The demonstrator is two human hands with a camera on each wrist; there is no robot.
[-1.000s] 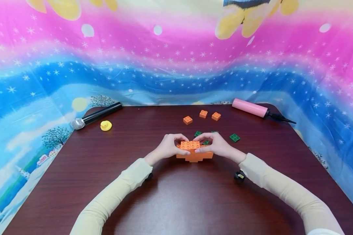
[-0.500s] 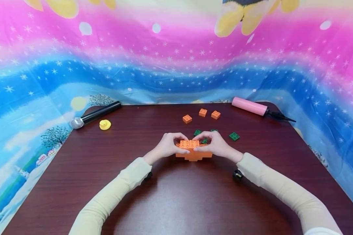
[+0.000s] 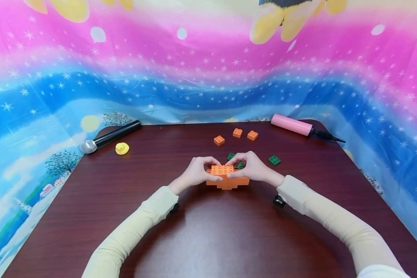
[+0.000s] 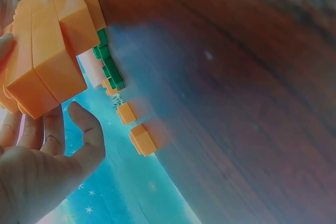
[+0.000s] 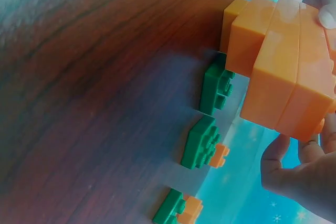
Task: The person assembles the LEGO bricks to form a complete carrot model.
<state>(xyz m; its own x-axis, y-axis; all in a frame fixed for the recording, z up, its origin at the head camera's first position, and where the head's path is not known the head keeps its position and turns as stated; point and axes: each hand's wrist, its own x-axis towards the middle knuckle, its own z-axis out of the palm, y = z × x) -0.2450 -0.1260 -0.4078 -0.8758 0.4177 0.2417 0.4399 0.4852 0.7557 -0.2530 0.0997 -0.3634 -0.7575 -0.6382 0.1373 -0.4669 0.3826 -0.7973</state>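
An orange toy-brick structure (image 3: 228, 183), narrow at its foot and wider above, stands upright on the table between the hands. Two studded orange bricks sit side by side on its top. My left hand (image 3: 199, 171) grips the left part of the top, thumb in front and fingers behind. On the other side, my right hand (image 3: 253, 168) grips the right part the same way. Both wrist views show the stepped layers close up, with the left hand (image 4: 47, 177) and the right hand (image 5: 310, 182) curved by their ends. Some fingertips are hidden behind the bricks.
Several green bricks (image 3: 274, 160) lie just behind the structure, partly covered by the right hand. Farther back are three loose orange bricks (image 3: 219, 140). A microphone (image 3: 112, 136) and yellow rubber duck (image 3: 122, 148) lie back left, a pink hand pump (image 3: 292, 124) back right.
The head view has shifted slightly. The right hand's knuckles have risen a little, covering a green brick behind. Both hands keep their grip and the orange structure stays in place.
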